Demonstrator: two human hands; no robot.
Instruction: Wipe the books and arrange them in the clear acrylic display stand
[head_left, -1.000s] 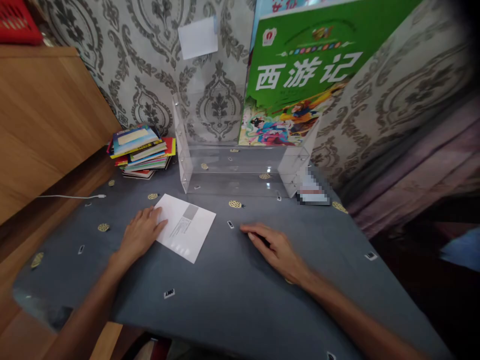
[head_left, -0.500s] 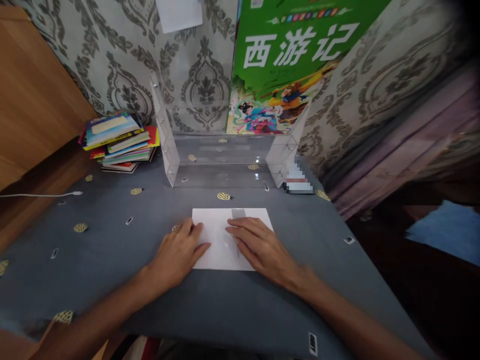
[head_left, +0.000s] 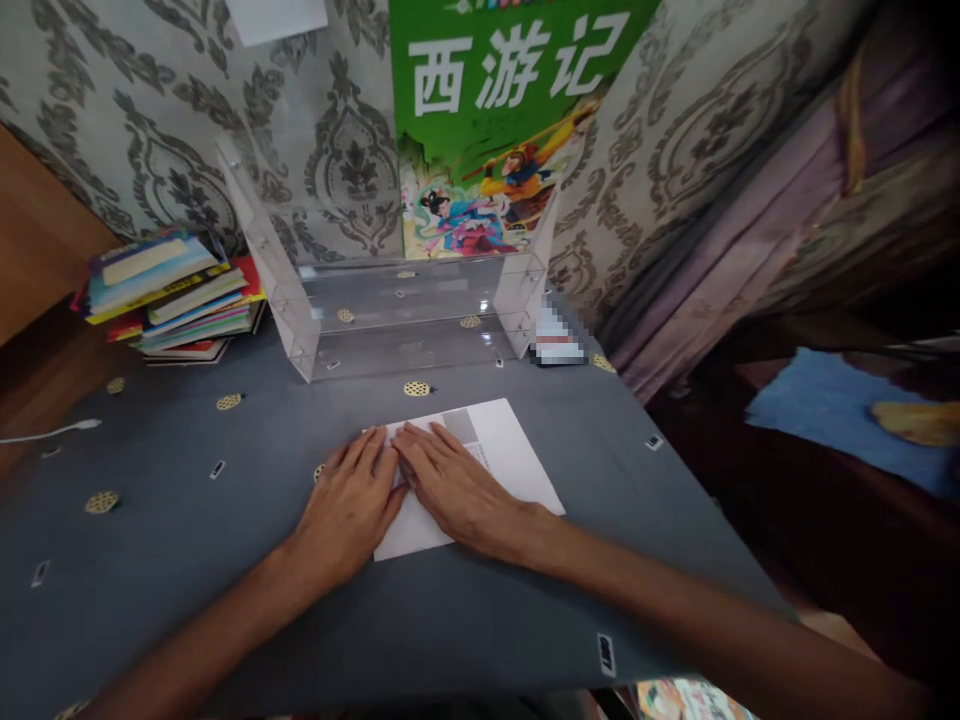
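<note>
Flat on the dark grey desk [head_left: 360, 640], just in front of a clear rack [head_left: 296, 320] and apart from it, one white paper [head_left: 521, 450]: rectangular, smooth, mostly plain, with straight clean edges and sharp corners, turned slightly askew to the desk's near edge. Near the middle of the far side, one grey printed block [head_left: 459, 424], with fine dark print just below, partly covered by a hand. Single sheet or folded, hard to tell with so much hidden. On the paper, two hands: one left hand [head_left: 354, 500] over the left end, one right hand [head_left: 457, 490] across the middle, both palms down, fingers [head_left: 369, 447] outstretched and pressed flat rather than curled into a grip, fingertips of both close together near the far left corner. Around these, counted: one clear rack; one green book [head_left: 480, 110] upright at the right part of the rack, with three large white characters on the cover; one stack of books [head_left: 180, 295] at the far left, five or more high; one white cable [head_left: 52, 433] at the left edge; one pixel-masked item [head_left: 559, 335] beside the rack; one white sheet [head_left: 277, 18] on the patterned wall [head_left: 345, 150]; one blue cloth [head_left: 817, 410] off to the right.
</note>
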